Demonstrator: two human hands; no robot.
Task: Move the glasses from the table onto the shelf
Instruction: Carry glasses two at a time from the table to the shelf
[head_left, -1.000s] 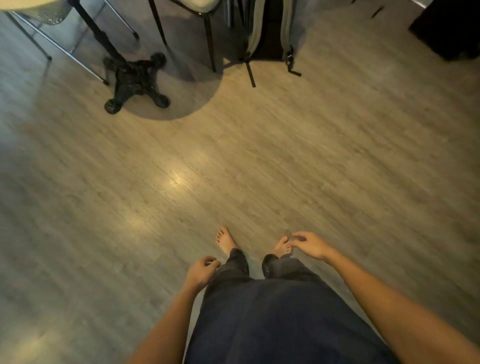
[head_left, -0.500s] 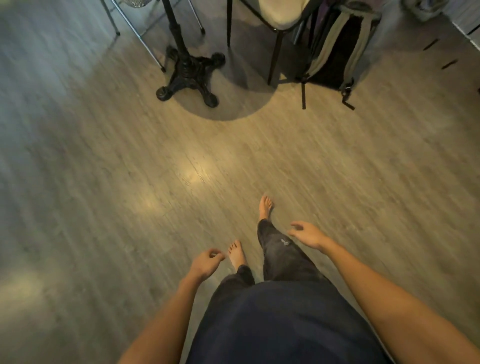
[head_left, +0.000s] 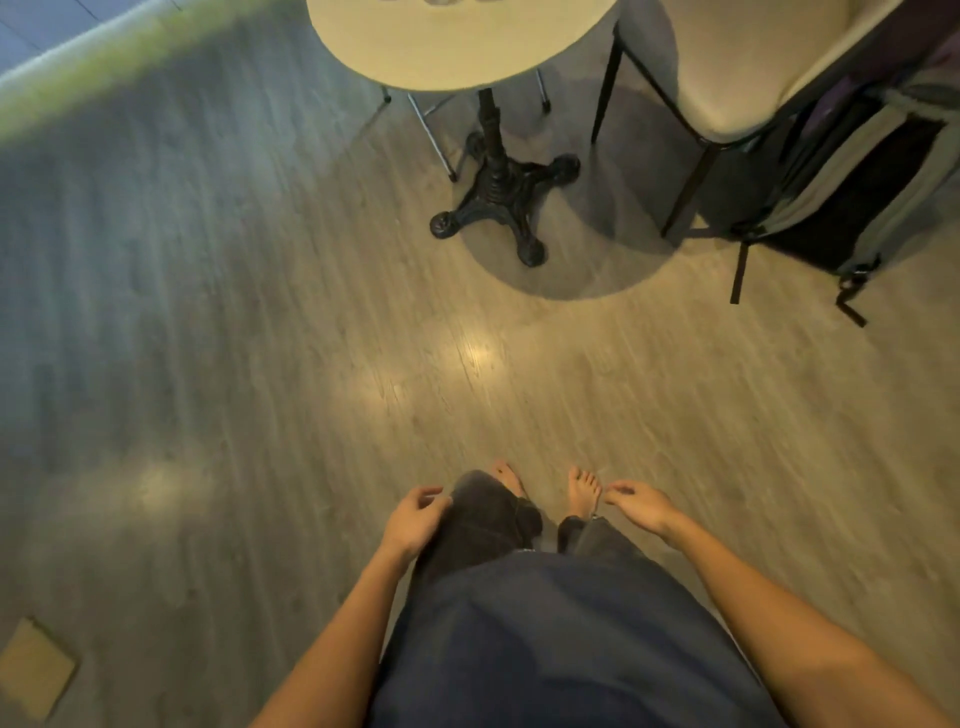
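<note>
Left hand: my left hand (head_left: 415, 522) hangs low by my thigh, fingers loosely curled, with nothing in it.
Right hand: my right hand (head_left: 640, 506) is out in front of my leg, fingers slack and half open, also empty.
Table: the round table (head_left: 457, 47) stands ahead of me on its black cross-shaped foot (head_left: 506, 205), well apart from both hands, with bare floor (head_left: 311, 364) between.
Glasses: only faint shapes show at the top edge of the tabletop; I cannot tell if they are the glasses.
Shelf: not in view.
Nearby: a chair (head_left: 727, 67) and a backpack (head_left: 852, 192) stand to the right of the table.
Progress: I judge nothing is being carried now; reaching the table, picking up and shelving all remain.
</note>
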